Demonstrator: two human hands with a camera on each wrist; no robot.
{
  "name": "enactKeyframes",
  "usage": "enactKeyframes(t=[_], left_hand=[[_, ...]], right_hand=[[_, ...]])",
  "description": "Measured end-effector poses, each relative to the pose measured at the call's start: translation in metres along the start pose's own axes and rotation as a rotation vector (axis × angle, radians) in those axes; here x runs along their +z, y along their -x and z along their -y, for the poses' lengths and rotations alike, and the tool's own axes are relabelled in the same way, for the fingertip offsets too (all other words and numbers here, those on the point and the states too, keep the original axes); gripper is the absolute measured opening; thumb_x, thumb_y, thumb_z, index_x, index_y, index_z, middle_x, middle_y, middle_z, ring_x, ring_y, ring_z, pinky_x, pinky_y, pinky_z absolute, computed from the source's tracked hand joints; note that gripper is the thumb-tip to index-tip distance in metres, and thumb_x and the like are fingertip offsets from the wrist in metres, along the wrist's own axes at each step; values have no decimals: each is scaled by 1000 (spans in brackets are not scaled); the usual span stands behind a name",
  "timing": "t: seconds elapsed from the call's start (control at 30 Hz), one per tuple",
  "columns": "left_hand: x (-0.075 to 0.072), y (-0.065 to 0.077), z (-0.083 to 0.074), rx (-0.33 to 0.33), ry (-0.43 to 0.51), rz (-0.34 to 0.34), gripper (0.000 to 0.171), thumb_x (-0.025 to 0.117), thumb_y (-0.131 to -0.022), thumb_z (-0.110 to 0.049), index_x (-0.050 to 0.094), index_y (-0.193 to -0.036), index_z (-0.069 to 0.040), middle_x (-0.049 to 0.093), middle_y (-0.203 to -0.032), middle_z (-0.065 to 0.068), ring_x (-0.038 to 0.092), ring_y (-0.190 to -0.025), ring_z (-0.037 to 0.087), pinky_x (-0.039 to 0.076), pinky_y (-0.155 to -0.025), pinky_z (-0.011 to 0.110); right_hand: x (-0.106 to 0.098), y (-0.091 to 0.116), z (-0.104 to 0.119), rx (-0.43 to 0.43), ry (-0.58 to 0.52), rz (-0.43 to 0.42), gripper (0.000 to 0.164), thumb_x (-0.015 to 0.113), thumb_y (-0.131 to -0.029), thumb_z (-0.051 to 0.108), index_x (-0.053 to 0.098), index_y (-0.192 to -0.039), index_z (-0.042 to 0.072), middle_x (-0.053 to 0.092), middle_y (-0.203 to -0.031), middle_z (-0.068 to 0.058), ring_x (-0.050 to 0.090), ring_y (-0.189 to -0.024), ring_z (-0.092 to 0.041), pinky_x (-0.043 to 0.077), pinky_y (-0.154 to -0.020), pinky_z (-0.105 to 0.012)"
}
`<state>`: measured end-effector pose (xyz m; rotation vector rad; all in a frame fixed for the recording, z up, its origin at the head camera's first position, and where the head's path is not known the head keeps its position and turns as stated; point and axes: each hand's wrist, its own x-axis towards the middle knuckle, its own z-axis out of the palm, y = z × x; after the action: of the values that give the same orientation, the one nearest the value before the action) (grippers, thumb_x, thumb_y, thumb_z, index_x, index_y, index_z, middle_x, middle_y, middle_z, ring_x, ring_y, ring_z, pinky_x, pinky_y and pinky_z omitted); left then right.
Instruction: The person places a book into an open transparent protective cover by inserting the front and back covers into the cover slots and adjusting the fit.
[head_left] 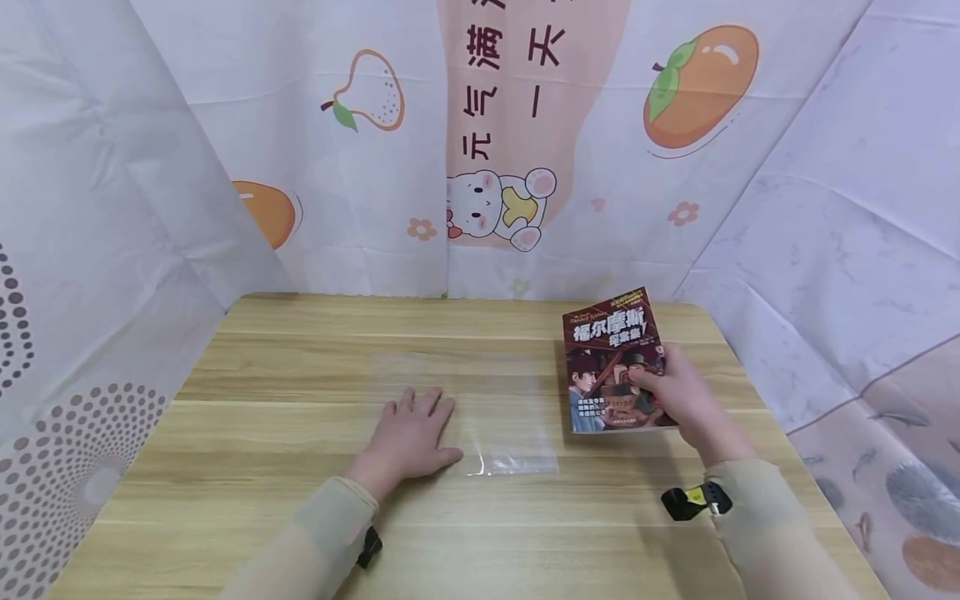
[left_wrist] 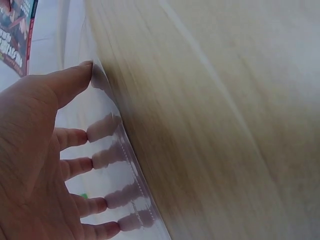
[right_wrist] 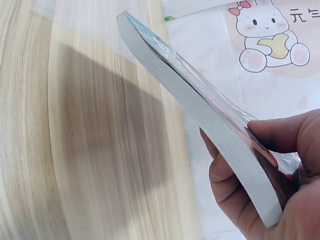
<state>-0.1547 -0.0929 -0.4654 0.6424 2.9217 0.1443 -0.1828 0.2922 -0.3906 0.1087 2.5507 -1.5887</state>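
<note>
Left hand (head_left: 412, 437) flat on a transparent sheet (head_left: 513, 412), right hand (head_left: 682, 396) holding a book (head_left: 611, 367)

The table (head_left: 225, 433) has a light wooden top with grain running from left to right; behind its far edge hangs a white back cloth (head_left: 615, 192), printed with fruits, flowers, a rabbit figure and dark characters; a left cloth (head_left: 112, 192) with grey dots and a right cloth (head_left: 817, 217) with pale patterns enclose the two sides.

The sheet lies near the middle of the table, apart from all its edges; its near edge shines with reflections; wood surface shows from the sheet to the left edge, and a narrower part shows from the book to the right edge; the far right corner of the table is near the book.

The left hand rests on the near left corner of the sheet, its fingers spread apart and grasping nothing; in the left wrist view the fingertips touch the film and are mirrored in it; the right hand is clamped on the book at its right side, the thumb on the cover and other fingers underneath; the book is raised above the right part of the table, tilted, cover facing up, slightly bent; its shadow (right_wrist: 110, 140) falls on the wood.
</note>
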Motion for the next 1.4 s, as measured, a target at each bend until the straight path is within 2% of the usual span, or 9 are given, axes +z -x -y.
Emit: enactKeyframes(t=[0.13,0.23,0.43,0.63,0.77,1.0,1.23,1.4], left_hand=[[2,-1,-2,-1,-8,-2,84,53,-86,-67,36,-148,-13,32,-153,13,28,-132,51,31,-101,67],[4,-3,-4,-4,-22,-8,85,52,-85,-68,36,-147,-12,32,-153,13,28,-132,51,32,-101,66],[7,-4,-6,5,-47,-29,86,47,-86,-72,38,-146,-12,34,-152,13,30,-131,50,33,-99,66],[9,-5,-8,6,-52,-30,71,39,-94,-63,39,-147,-16,34,-152,10,32,-131,46,33,-99,64],[7,-5,-9,16,-40,-20,64,44,-94,-53,40,-147,-17,35,-151,10,32,-131,44,33,-100,62],[7,-6,-9,62,-53,-17,69,48,-92,-57,38,-147,-19,33,-152,9,32,-132,43,33,-100,61],[9,-8,-9,63,-37,-16,78,50,-90,-62,36,-148,-12,33,-153,6,33,-131,41,34,-99,59],[10,-9,-10,64,-47,-22,78,50,-89,-63,39,-146,-11,34,-152,6,35,-129,40,35,-98,58]], right_hand=[[3,0,2,-25,43,-4,43,53,-98,14,33,-132,-4,56,-115,-28,64,-81,-27,58,-60,-40],[6,0,3,-37,81,-13,46,54,-98,16,33,-134,-5,51,-123,-26,59,-96,-28,54,-73,-35],[10,-1,3,-28,91,-13,47,55,-98,16,32,-134,-4,49,-126,-25,55,-104,-32,49,-83,-40],[15,-2,3,-41,70,1,45,54,-98,14,32,-133,-5,48,-126,-24,55,-104,-31,48,-85,-40],[18,-1,5,-37,65,12,47,54,-98,15,32,-134,-5,48,-126,-24,55,-104,-32,47,-87,-42],[25,-1,8,-42,52,30,47,55,-98,15,32,-134,-4,49,-126,-25,56,-104,-33,45,-91,-47],[34,-3,10,-57,42,42,43,57,-97,13,34,-130,-2,53,-121,-23,58,-99,-30,47,-87,-43],[41,-3,11,-61,17,66,43,56,-97,11,33,-131,-2,53,-121,-23,60,-97,-29,50,-84,-40]])
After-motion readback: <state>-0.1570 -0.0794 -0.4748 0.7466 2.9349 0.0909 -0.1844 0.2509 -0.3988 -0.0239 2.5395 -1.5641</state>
